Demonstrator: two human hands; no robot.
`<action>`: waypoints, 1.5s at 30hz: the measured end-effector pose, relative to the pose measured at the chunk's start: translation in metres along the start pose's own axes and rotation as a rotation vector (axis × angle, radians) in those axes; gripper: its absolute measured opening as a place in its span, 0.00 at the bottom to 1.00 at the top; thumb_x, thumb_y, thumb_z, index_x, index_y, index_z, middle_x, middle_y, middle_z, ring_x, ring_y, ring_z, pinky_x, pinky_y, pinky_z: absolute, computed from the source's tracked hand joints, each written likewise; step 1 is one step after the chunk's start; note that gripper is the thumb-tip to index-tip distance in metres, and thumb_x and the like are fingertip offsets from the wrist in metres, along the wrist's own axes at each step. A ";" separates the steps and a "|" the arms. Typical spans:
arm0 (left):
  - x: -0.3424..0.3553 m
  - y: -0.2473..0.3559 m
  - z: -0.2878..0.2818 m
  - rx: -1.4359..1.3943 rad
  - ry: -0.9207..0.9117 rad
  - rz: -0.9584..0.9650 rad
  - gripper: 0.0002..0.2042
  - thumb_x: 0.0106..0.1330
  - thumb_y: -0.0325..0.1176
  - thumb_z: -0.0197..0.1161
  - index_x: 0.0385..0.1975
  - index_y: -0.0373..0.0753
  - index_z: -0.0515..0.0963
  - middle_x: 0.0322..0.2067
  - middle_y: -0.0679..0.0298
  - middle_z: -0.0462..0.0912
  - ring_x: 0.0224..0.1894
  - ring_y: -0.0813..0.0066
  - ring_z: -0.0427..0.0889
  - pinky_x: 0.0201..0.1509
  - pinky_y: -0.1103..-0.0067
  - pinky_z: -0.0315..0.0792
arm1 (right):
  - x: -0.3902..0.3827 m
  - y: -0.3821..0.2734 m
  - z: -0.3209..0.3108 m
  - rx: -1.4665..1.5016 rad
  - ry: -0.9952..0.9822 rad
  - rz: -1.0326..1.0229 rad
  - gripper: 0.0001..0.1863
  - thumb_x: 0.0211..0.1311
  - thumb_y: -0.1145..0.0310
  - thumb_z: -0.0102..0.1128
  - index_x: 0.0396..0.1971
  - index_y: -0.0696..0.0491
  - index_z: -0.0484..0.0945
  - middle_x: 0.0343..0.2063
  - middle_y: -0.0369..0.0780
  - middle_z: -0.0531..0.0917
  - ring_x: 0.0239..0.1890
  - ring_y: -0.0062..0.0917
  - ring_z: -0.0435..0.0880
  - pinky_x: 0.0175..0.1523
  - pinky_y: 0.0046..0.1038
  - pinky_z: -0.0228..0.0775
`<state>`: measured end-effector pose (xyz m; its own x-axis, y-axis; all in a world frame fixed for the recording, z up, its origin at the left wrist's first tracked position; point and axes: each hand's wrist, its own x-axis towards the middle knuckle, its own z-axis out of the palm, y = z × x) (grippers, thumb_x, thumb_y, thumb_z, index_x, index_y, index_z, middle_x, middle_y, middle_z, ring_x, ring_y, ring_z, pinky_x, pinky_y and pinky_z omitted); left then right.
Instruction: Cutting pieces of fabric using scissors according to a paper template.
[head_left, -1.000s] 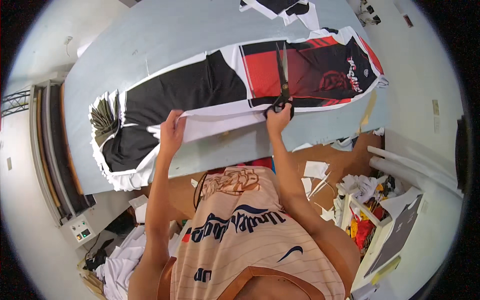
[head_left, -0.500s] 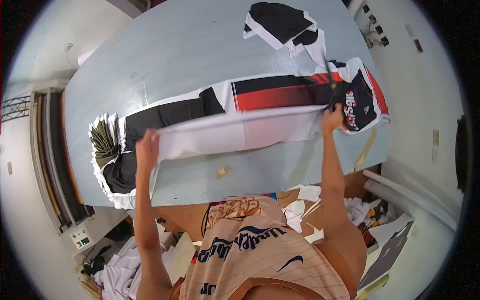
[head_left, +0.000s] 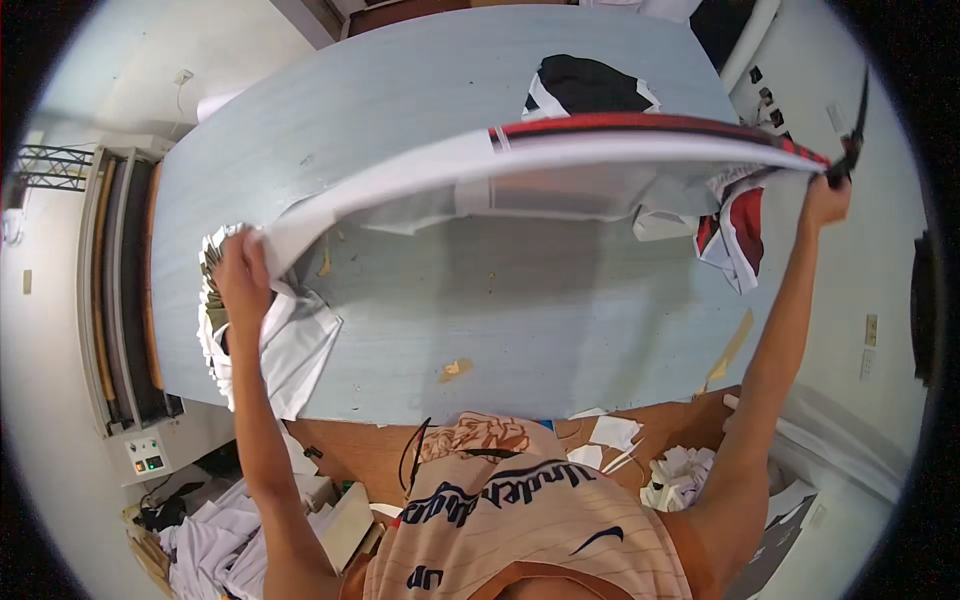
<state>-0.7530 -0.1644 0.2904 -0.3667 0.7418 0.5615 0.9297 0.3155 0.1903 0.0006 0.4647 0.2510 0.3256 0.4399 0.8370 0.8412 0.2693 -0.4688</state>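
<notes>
Over the table [head_left: 560,320], hands [head_left: 245,278] [head_left: 828,200] stretch fabric [head_left: 640,150]; shirt [head_left: 490,545] bears dark lettering [head_left: 528,484]

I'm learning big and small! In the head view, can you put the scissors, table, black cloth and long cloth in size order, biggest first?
1. Table
2. Long cloth
3. Black cloth
4. Scissors: about as long as the black cloth is wide, but thinner

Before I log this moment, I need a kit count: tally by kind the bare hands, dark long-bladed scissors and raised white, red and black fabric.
Bare left hand and bare right hand: 2
Dark, long-bladed scissors: 1
Long white, red and black fabric length: 1
Total: 4
</notes>
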 end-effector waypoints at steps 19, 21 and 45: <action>-0.231 0.059 0.128 -0.250 -0.568 -0.170 0.08 0.70 0.25 0.64 0.46 0.38 0.79 0.38 0.53 0.82 0.39 0.45 0.84 0.40 0.58 0.78 | -0.261 0.103 -0.137 -0.390 -0.394 0.256 0.16 0.58 0.67 0.65 0.45 0.56 0.86 0.39 0.48 0.91 0.42 0.48 0.90 0.48 0.45 0.79; -0.244 0.061 0.136 -0.232 -0.586 -0.202 0.08 0.71 0.25 0.63 0.47 0.37 0.79 0.38 0.52 0.81 0.41 0.45 0.83 0.43 0.57 0.78 | -0.277 0.099 -0.130 -0.409 -0.453 0.294 0.16 0.58 0.67 0.65 0.45 0.57 0.86 0.39 0.49 0.90 0.42 0.49 0.89 0.48 0.46 0.79; -0.387 0.096 0.144 0.002 -0.823 -0.354 0.45 0.70 0.61 0.66 0.83 0.59 0.52 0.81 0.42 0.49 0.80 0.33 0.52 0.73 0.40 0.57 | -0.426 0.000 -0.203 -0.152 -0.860 0.300 0.22 0.67 0.61 0.68 0.56 0.57 0.78 0.46 0.54 0.88 0.50 0.56 0.86 0.55 0.49 0.77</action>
<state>-0.5272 -0.3358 -0.0247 -0.5428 0.7900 -0.2851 0.7571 0.6072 0.2412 -0.0505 0.1031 -0.0478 0.1578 0.9744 0.1600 0.8405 -0.0475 -0.5396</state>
